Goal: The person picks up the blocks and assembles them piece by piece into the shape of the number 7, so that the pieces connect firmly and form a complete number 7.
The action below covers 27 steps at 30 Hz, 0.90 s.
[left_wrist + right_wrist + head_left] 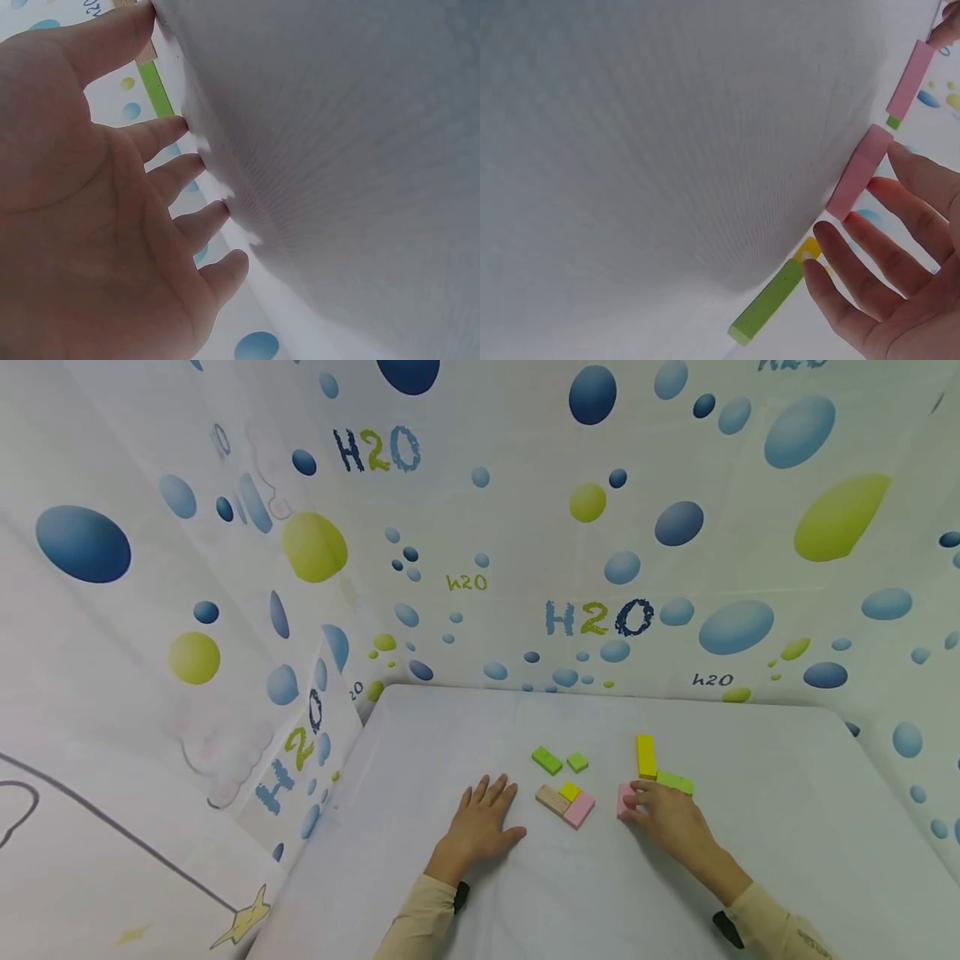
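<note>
My right hand holds a pink block between thumb and fingers, low on the white table. In the right wrist view the thumb is at one end of that pink block and fingertips are by its other end. Just beyond the hand lie a long yellow block and a long green block, set at an angle to each other. My left hand rests palm down on the cloth, fingers spread and holding nothing. To its right sits a cluster of a wooden block, a small yellow block and another pink block.
Behind the cluster lie a green block and a small green square block. A white cloth covers the table. Printed curtains with blue and green spots enclose its back and sides.
</note>
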Tool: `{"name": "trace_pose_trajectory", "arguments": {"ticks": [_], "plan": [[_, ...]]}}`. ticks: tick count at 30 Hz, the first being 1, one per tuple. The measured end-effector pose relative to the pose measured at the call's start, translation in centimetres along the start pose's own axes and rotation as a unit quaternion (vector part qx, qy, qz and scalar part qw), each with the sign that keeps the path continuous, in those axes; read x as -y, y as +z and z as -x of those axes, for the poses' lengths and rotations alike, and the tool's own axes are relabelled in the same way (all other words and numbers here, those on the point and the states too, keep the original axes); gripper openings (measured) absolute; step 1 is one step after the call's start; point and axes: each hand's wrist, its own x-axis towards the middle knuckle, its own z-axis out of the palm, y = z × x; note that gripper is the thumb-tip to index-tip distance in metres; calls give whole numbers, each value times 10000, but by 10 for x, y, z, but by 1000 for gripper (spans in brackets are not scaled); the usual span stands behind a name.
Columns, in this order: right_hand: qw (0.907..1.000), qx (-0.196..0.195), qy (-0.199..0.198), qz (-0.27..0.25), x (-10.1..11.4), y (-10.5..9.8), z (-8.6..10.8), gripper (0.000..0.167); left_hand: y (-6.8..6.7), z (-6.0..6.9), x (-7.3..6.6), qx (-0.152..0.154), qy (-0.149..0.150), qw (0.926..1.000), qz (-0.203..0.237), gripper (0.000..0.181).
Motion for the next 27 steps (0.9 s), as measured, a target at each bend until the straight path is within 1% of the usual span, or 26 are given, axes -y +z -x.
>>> {"name": "trace_pose_trajectory", "arguments": {"ticks": [2, 9, 14, 22, 27], "plan": [[10000, -2, -13, 1, 0, 0, 1, 25, 0, 0, 0, 8, 10, 10000, -26, 75], [9996, -124, -236, 25, 2, 0, 6, 25, -1, 1, 0, 49, -15, 10000, -61, 77], [9998, -38, -173, -102, 4, 2, 9, 24, -2, 1, 1, 14, -3, 10000, -57, 76], [9997, 189, -31, -147, 7, 3, 11, 22, -1, 2, 1, 0, -14, 10000, -37, 75], [9998, 125, -84, -111, 10, 3, 13, 21, -1, 2, 1, -3, 0, 10000, 0, 75]]}}
